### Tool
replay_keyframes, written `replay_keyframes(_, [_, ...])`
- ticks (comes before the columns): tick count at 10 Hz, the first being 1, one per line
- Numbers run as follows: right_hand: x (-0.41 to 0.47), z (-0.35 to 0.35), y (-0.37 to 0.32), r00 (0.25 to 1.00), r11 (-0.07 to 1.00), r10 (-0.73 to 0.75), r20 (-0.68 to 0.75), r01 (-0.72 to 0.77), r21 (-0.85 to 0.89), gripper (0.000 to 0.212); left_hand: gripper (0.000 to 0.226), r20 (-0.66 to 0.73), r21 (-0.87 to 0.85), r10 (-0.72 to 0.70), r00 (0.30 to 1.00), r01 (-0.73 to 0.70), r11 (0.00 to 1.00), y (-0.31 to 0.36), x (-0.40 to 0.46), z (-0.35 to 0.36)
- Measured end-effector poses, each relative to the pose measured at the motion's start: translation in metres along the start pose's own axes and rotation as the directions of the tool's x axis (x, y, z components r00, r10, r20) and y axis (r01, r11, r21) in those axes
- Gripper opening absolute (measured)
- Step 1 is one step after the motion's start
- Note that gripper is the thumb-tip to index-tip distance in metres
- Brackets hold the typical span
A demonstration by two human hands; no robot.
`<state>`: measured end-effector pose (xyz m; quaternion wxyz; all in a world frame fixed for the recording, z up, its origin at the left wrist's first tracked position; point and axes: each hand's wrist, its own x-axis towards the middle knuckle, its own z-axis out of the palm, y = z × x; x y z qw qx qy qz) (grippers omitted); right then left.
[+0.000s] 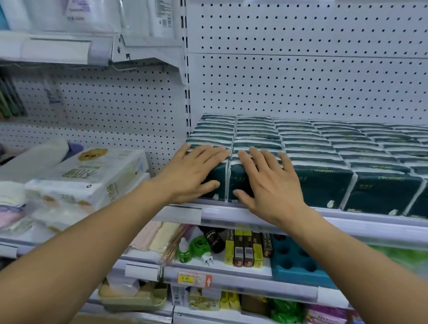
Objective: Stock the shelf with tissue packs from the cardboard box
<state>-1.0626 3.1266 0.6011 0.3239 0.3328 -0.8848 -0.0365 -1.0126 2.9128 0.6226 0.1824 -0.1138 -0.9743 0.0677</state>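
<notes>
I've got my left hand point(193, 171) and right hand point(263, 183), fingers spread flat, pressing soft, light tissue packs point(238, 148) at the shelf's point(333, 222) front-left corner.

Head view, close, facing shelf point(307, 219)

The tissue packs point(319, 183) were wrapped in glossy dark green plastic film with white edges. The shelf point(333, 222) was made of smooth white painted metal, and its back panel point(321, 80) was matt, perforated sheet. The ice tray point(299, 266) below was moulded in smooth blue plastic.
</notes>
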Motion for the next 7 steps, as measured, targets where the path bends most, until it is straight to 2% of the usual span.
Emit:
replay_keyframes(1, [0.002,0.000,-0.001,1.000,1.000,-0.003,-0.003,0.003,0.004,0.081,0.088,-0.178,-0.033,-0.140,0.974,0.136,0.990,-0.004,-0.004,0.003])
replay_keyframes(2, [0.003,0.000,-0.002,1.000,1.000,-0.015,-0.024,0.015,0.008,0.081,0.103,-0.167,-0.218,-0.329,0.929,0.291,0.932,-0.011,-0.011,0.010])
replay_keyframes(3, [0.005,-0.001,-0.007,0.999,0.999,-0.054,0.000,0.054,0.004,0.076,0.103,-0.082,-0.353,-0.331,0.940,0.283,0.892,-0.011,-0.009,0.014])
replay_keyframes(5, [0.009,-0.003,-0.010,0.998,0.998,-0.040,0.058,0.037,0.046,0.067,0.098,-0.029,-0.366,-0.317,0.948,0.285,0.886,-0.005,-0.004,0.011])
replay_keyframes(6, [0.012,-0.005,-0.011,0.998,0.996,-0.058,0.039,0.055,0.076,0.064,0.095,-0.011,-0.228,-0.311,0.950,0.300,0.926,-0.008,-0.006,0.005])
replay_keyframes(7, [0.016,-0.014,-0.011,0.995,0.984,0.003,0.097,-0.020,0.176,0.064,0.092,0.017,-0.094,-0.301,0.953,0.302,0.949,-0.006,-0.002,-0.002])
